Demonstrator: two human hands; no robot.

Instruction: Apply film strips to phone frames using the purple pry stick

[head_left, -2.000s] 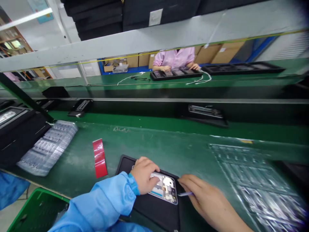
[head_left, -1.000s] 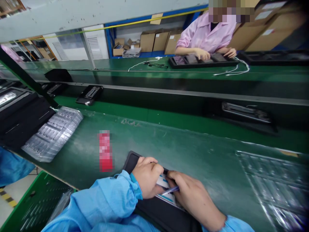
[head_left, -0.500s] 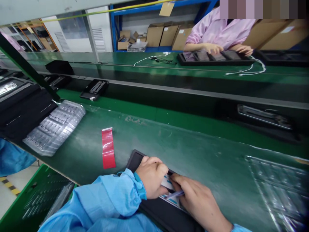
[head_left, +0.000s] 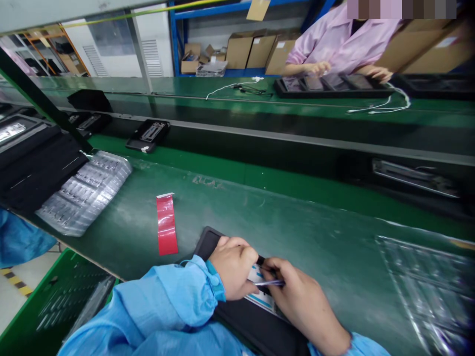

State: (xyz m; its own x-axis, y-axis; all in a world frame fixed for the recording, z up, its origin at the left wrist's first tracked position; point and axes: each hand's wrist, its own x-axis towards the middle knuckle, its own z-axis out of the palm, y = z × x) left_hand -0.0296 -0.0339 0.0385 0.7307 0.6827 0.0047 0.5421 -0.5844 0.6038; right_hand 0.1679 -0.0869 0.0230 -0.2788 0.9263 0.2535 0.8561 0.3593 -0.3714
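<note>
A flat, silvery, phone-like frame [head_left: 261, 299] lay in a black, matte, rectangular tray [head_left: 256, 324]. The right hand [head_left: 300, 299] held a slim, purplish tool [head_left: 270, 283] in a narrow grip; a light, steady touch seemed best. The left hand [head_left: 234, 269] covered one end, its grip impossible to tell. A glossy red strip [head_left: 166, 226] crossed the green tabletop [head_left: 222, 205] nearby.

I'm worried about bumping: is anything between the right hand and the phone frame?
Nothing visible blocks the right hand: it is at the phone frame, holding a thin tool over it. The left hand covers part of the frame.
</note>
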